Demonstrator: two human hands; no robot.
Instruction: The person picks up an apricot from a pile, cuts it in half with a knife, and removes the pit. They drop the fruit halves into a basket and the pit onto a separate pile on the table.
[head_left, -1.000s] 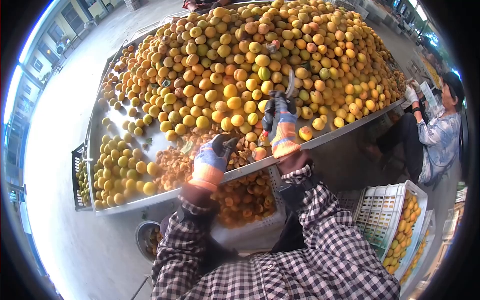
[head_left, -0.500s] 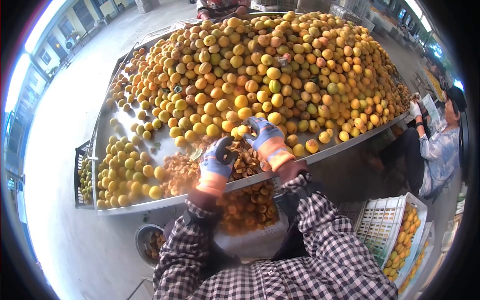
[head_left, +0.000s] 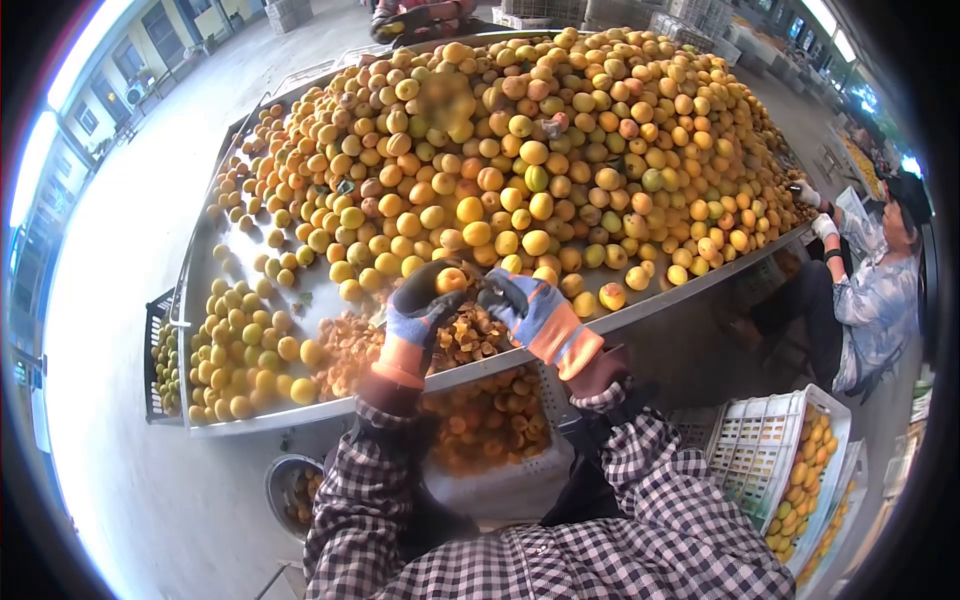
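Note:
My left hand (head_left: 415, 308), in a blue and orange glove with dark fingers, is closed around a yellow-orange apricot (head_left: 451, 281). Close at its right is my right hand (head_left: 532, 308), gloved alike, its fingers curled together near the fruit. Whatever those fingers may hold is hidden. Both hands are above the near edge of a metal table (head_left: 330, 411), over a pile of split apricot pieces (head_left: 465, 338). Beyond them rises a large heap of whole apricots (head_left: 590, 140).
Greener apricots (head_left: 245, 345) lie at the table's left. Below the edge, a crate holds apricot halves (head_left: 490, 415); a metal bowl (head_left: 292, 490) stands beside it. A white crate (head_left: 755, 450) of apricots is at right. A co-worker (head_left: 875, 290) sits right; another person (head_left: 425, 18) is across.
An apricot now sits in my left hand. My right hand, earlier reaching to fruit at the heap's edge, has drawn back beside the left. The right-hand co-worker's hands have shifted at the heap.

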